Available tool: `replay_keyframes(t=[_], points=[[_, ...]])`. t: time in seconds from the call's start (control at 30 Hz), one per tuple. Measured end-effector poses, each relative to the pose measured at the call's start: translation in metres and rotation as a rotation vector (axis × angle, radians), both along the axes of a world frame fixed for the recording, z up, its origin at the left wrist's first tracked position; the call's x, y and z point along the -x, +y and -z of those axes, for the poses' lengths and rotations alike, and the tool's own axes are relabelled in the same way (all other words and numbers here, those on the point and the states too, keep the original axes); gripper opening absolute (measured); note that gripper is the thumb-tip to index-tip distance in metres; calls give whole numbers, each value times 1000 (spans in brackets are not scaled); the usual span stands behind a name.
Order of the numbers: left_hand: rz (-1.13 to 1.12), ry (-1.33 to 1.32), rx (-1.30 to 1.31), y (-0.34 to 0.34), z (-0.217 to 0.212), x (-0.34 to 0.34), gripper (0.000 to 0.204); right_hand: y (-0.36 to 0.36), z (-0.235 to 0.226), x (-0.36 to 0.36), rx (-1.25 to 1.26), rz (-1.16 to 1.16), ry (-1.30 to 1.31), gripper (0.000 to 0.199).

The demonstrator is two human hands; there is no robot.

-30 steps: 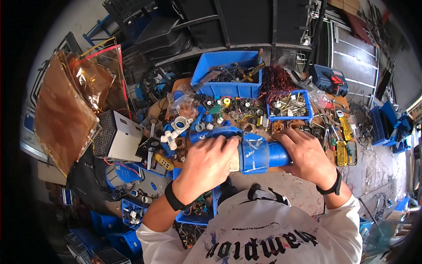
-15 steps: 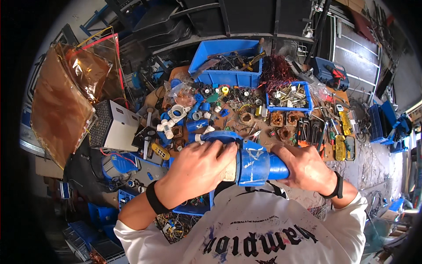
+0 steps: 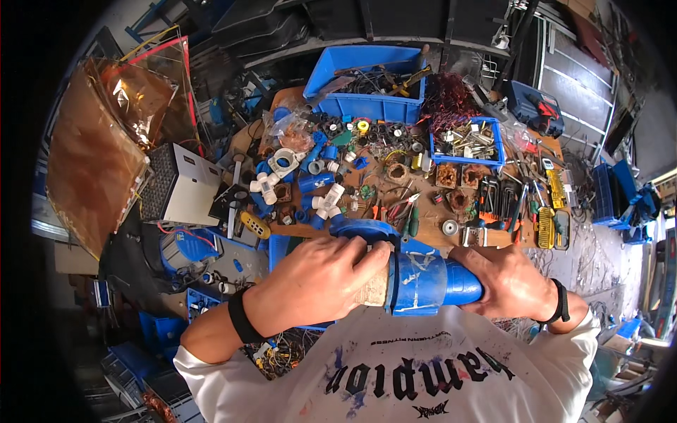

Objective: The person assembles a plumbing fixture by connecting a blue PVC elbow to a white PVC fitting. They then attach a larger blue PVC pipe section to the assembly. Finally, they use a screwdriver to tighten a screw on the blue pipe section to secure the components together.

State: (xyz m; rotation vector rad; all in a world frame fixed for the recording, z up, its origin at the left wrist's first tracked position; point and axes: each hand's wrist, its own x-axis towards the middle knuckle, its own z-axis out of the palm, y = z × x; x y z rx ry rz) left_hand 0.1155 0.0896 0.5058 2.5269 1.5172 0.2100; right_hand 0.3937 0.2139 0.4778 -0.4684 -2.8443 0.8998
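Close to my chest, both hands hold a blue industrial power connector (image 3: 419,283) that lies sideways. Its hinged round lid (image 3: 364,228) stands up over my left fingers. Curled at the connector's left end, my left hand (image 3: 317,276) grips a tan, rough-faced block (image 3: 374,290) set against the open mouth. How deep the block sits inside is hidden. My right hand (image 3: 509,282) is wrapped around the narrow tail end of the connector.
Beyond my hands, a cluttered wooden workbench (image 3: 430,211) carries white pipe fittings (image 3: 328,202), pliers (image 3: 405,204) and hex keys (image 3: 499,197). A large blue bin (image 3: 367,106) and a smaller blue tray of metal parts (image 3: 467,144) stand farther back. A white box (image 3: 185,185) sits left.
Both hands and the connector have shifted slightly right and down in view. More of the bench shows beyond them, including a round metal part. The grip stays much the same.
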Motion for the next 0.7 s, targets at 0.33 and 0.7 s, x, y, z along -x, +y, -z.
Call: replay_keyframes(t=[0.33,0.7], points=[[-59,228,-272,7,-10,-3,47,4,-12,17,-61,92,-93,62],[-15,418,-482,2,-33,-8,28,11,-22,30,315,-22,-87,59]])
